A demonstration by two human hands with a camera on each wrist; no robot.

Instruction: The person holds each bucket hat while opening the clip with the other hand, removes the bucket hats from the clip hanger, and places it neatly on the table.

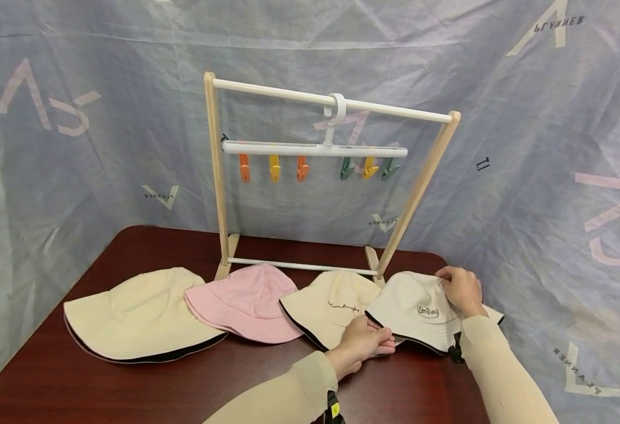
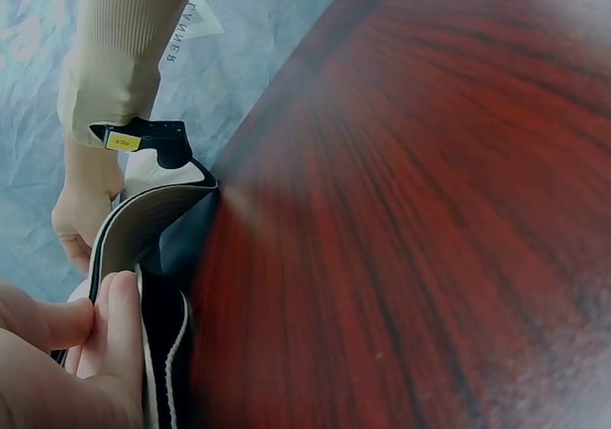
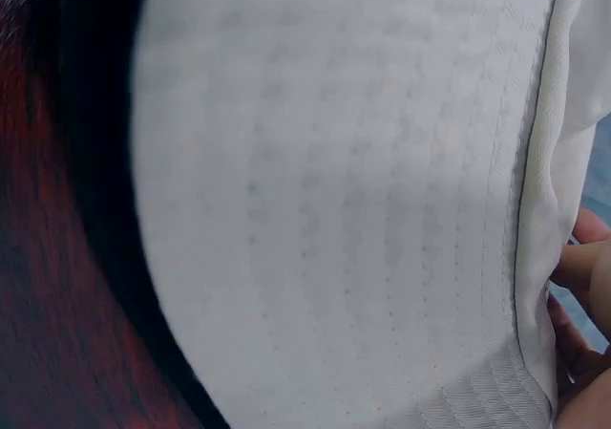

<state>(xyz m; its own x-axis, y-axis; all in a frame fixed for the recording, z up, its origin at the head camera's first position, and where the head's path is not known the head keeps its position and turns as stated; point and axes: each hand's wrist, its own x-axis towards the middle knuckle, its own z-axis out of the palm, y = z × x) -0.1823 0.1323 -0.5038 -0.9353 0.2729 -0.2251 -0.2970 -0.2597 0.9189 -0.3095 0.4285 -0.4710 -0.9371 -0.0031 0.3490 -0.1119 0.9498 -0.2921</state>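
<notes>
A white bucket hat (image 1: 413, 297) with "Smile" lettering and a dark underside lies at the right end of a row of hats. My left hand (image 1: 361, 340) pinches its near left brim; in the left wrist view, the thumb is above and the fingers (image 2: 119, 329) are beneath the raised edge. At the right side of the crown, my right hand (image 1: 462, 290) grips the fabric, its fingertips partly hidden. The right wrist view is filled by the stitched brim (image 3: 334, 200), with the hand's fingers (image 3: 584, 267) at the right edge. Partly under the white hat sits a cream hat (image 1: 336, 294) with script lettering.
A pink hat (image 1: 251, 300) and a larger pale yellow hat (image 1: 145, 312) lie to the left on the dark red table (image 1: 145, 247). Behind stands a wooden rack (image 1: 215, 176) with a white clip hanger (image 1: 283, 149) bearing several coloured clips. A grey curtain surrounds the table.
</notes>
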